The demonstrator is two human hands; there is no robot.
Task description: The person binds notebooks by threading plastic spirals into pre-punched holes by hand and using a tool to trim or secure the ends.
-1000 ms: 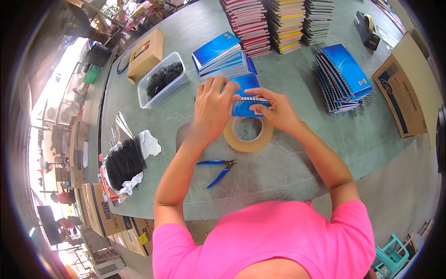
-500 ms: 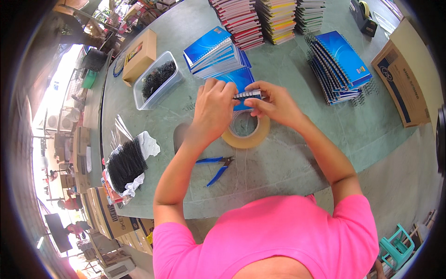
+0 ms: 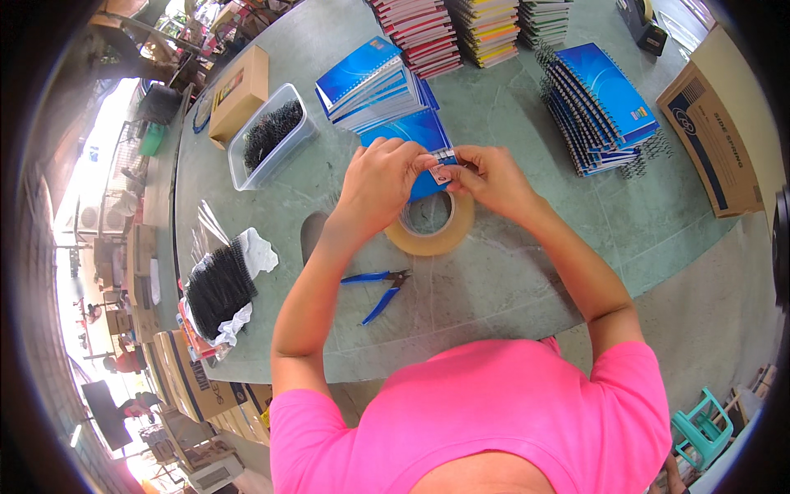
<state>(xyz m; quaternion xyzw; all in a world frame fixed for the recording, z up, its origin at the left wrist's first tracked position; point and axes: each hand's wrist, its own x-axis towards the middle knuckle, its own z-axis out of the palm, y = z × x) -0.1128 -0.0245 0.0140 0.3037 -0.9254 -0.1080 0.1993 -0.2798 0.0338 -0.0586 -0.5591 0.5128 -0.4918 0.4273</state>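
My left hand [image 3: 381,179] and my right hand [image 3: 495,181] meet at the middle of the table, fingertips pinched together. Between them is a small pale strip [image 3: 442,174] with dark and white segments along its upper part; fingers cover much of it, so its exact kind is unclear. Beneath it a blue-covered notebook [image 3: 411,126] lies partly hidden by my hands. A fanned stack of unbound blue notebooks [image 3: 362,78] rests just beyond. Close below my fingers sits a wide roll of tape [image 3: 428,244]. Blue-handled cutting pliers [image 3: 379,307] lie spread nearer me.
At left stand a clear plastic tub [image 3: 284,156] of black wire coils, a cardboard box [image 3: 240,97] and a pile of black binding coils [image 3: 220,288]. Spiral-bound blue notebooks [image 3: 605,95] are stacked at right, beside a carton [image 3: 708,132]. Tall notebook stacks [image 3: 415,37] rise at the back.
The strip between my fingers has turned, showing a pale printed face rather than a level segmented edge. Both hands stay close together, and the right has shifted slightly to the right.
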